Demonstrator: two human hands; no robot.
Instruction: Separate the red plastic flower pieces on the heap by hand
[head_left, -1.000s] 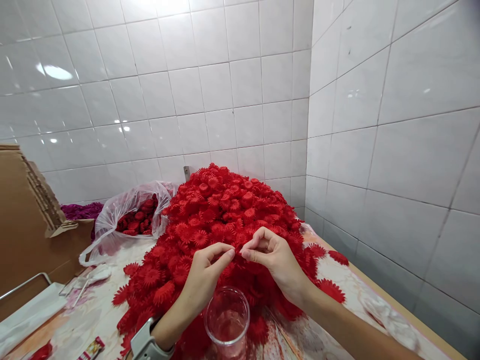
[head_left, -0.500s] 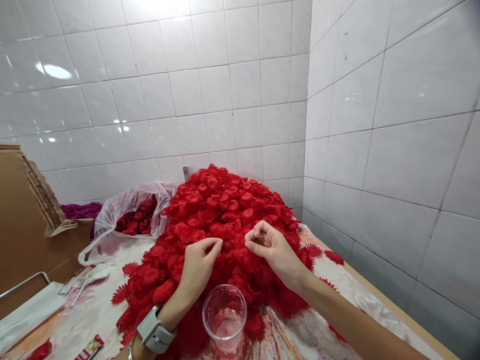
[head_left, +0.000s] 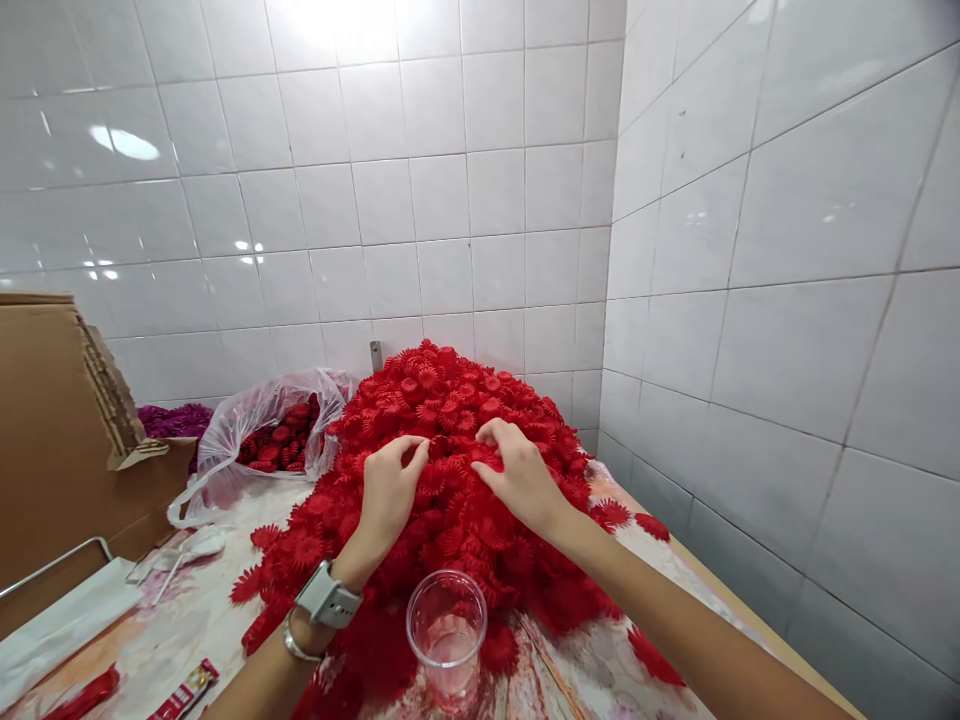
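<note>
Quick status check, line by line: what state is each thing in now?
Left hand, fingertips nearly together; grip unclear
Right hand, thumb and forefinger apart
Red pieces, heaped, some scattered at the edges
Cup, upright, uncovered
Bag, open, red pieces inside
Box, edge ragged
Watch, strapped on

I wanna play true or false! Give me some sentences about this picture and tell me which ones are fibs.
1. A clear plastic cup stands at the near edge of the red pile. True.
2. The watch is on the right wrist. False: it is on the left wrist.
3. Red pieces show inside the plastic bag. True.
4. The right hand is pinched shut. False: a gap shows between thumb and forefinger.
5. Brown cardboard stands at the picture's left side. True.
</note>
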